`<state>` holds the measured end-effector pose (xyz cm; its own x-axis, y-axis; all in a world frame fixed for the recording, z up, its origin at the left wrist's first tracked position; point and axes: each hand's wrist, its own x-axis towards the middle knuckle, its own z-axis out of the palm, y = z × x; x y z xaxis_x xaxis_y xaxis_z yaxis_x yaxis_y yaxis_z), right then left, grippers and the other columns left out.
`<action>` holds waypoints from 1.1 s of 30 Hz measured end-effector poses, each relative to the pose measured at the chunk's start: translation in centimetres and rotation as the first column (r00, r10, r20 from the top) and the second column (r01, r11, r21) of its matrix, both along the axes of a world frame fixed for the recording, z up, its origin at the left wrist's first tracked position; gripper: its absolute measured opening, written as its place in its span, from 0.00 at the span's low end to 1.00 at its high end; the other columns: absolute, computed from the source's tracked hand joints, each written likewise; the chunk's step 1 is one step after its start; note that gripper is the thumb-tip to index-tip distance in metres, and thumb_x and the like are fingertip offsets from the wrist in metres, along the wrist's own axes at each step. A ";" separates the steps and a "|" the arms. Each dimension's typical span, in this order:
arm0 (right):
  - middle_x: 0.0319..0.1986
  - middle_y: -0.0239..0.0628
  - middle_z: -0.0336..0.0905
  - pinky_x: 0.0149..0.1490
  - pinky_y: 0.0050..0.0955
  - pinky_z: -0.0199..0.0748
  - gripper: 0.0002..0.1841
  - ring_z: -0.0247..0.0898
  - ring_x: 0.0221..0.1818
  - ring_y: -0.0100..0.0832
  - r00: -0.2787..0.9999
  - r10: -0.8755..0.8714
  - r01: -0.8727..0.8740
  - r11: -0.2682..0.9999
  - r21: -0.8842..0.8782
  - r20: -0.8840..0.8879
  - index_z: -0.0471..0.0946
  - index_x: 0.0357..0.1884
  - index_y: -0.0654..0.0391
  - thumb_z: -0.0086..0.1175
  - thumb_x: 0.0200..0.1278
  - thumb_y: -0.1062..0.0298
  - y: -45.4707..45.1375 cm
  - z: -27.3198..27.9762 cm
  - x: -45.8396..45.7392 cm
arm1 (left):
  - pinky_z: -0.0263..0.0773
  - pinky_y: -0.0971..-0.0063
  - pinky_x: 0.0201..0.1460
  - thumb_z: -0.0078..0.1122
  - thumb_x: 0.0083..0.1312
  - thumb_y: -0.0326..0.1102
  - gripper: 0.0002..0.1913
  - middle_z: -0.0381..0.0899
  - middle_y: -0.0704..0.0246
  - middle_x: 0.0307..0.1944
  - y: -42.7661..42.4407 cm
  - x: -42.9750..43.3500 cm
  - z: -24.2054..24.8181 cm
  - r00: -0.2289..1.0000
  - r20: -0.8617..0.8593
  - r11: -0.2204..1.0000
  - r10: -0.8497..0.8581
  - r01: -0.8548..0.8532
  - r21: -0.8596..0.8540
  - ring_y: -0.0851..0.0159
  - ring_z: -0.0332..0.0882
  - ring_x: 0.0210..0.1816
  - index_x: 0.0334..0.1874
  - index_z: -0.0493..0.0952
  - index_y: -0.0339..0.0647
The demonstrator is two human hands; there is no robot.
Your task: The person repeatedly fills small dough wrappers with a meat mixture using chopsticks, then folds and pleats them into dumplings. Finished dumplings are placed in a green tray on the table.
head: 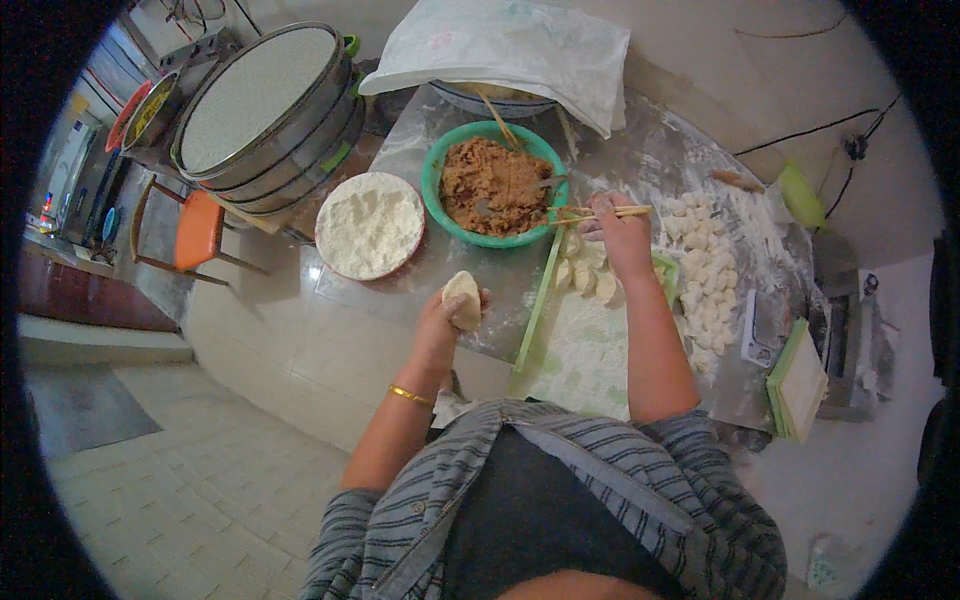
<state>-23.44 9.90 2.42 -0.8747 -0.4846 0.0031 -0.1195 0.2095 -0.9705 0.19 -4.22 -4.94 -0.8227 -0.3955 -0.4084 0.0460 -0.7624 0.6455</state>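
My left hand (442, 322) holds a pale, flattened piece of dough (462, 300) out in front of my body. In my right hand (611, 223) is a pair of wooden chopsticks (577, 214), their tips by the rim of a green plastic basin (431, 191). Brown minced filling (491, 187) fills much of that basin, with another pair of chopsticks (499, 120) and a metal utensil handle (551, 182) in it. Under my right forearm lies a green-edged tray (574, 349), carrying several formed dumplings (585, 274) at its far end.
A bowl of flour (369, 225) stands left of the basin. Many small dough pieces (705, 270) lie right of the tray, near a kitchen scale (759, 328). White sacking (502, 45) covers a large bowl (491, 100) behind. Stacked round sieves (262, 105) and an orange chair (199, 229) are at left.
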 end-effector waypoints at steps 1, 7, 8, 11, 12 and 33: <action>0.32 0.39 0.76 0.30 0.22 0.76 0.15 0.77 0.27 0.28 1.000 -0.001 0.000 1.000 0.022 0.029 0.74 0.40 0.64 0.50 0.65 0.59 -0.1 0.1 -0.2 | 0.72 0.73 0.46 0.46 0.64 0.32 0.16 0.77 0.61 0.43 -0.1 0.1 -0.1 1.000 0.023 1.000 -0.003 0.004 -0.029 0.65 0.77 0.42 0.52 0.67 0.32; 0.32 0.42 0.76 0.29 0.23 0.77 0.16 0.78 0.28 0.30 0.989 -0.056 0.067 0.995 -0.076 0.135 0.73 0.41 0.66 0.52 0.64 0.61 -1.6 0.0 -0.3 | 0.72 0.73 0.46 0.48 0.64 0.36 0.16 0.77 0.61 0.42 -0.7 0.4 0.1 1.000 0.014 0.999 -0.006 0.007 -0.033 0.65 0.77 0.41 0.51 0.68 0.33; 0.32 0.42 0.76 0.29 0.23 0.77 0.16 0.78 0.28 0.30 0.987 -0.051 0.064 0.994 -0.085 0.150 0.73 0.41 0.67 0.52 0.64 0.61 -1.7 0.2 -0.3 | 0.72 0.73 0.46 0.48 0.64 0.37 0.16 0.77 0.61 0.42 -0.6 0.6 0.1 1.000 0.007 1.000 -0.002 0.002 -0.021 0.65 0.77 0.41 0.50 0.68 0.33; 0.32 0.42 0.76 0.29 0.23 0.77 0.16 0.78 0.28 0.31 0.989 -0.046 0.052 0.998 -0.037 0.141 0.73 0.41 0.67 0.52 0.64 0.60 -0.8 0.9 -0.7 | 0.72 0.69 0.48 0.49 0.63 0.43 0.21 0.77 0.60 0.43 -0.7 1.0 0.4 0.998 0.062 0.994 -0.003 0.009 -0.107 0.61 0.77 0.44 0.51 0.68 0.34; 0.32 0.42 0.76 0.29 0.23 0.77 0.17 0.79 0.28 0.31 0.992 -0.030 0.033 0.999 -0.023 0.123 0.72 0.41 0.67 0.52 0.64 0.60 -0.2 1.1 -0.8 | 0.72 0.69 0.49 0.49 0.63 0.43 0.21 0.77 0.60 0.43 -0.8 1.1 0.5 0.998 0.068 0.995 -0.008 0.014 -0.094 0.61 0.77 0.44 0.51 0.68 0.34; 0.30 0.40 0.73 0.29 0.28 0.78 0.14 0.76 0.24 0.34 0.927 -0.157 0.245 0.941 -0.234 0.340 0.70 0.40 0.64 0.51 0.64 0.62 5.4 -3.8 0.2 | 0.73 0.69 0.48 0.48 0.65 0.34 0.15 0.76 0.58 0.43 0.1 0.4 0.5 0.991 0.131 1.000 -0.025 0.027 -0.016 0.60 0.77 0.42 0.48 0.69 0.30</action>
<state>-23.24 15.34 -1.37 -0.9305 -0.3181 -0.1814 0.2157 -0.0760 -0.9735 0.54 -4.13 -4.43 -0.7727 -0.3830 -0.5062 -0.0591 -0.7506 0.6581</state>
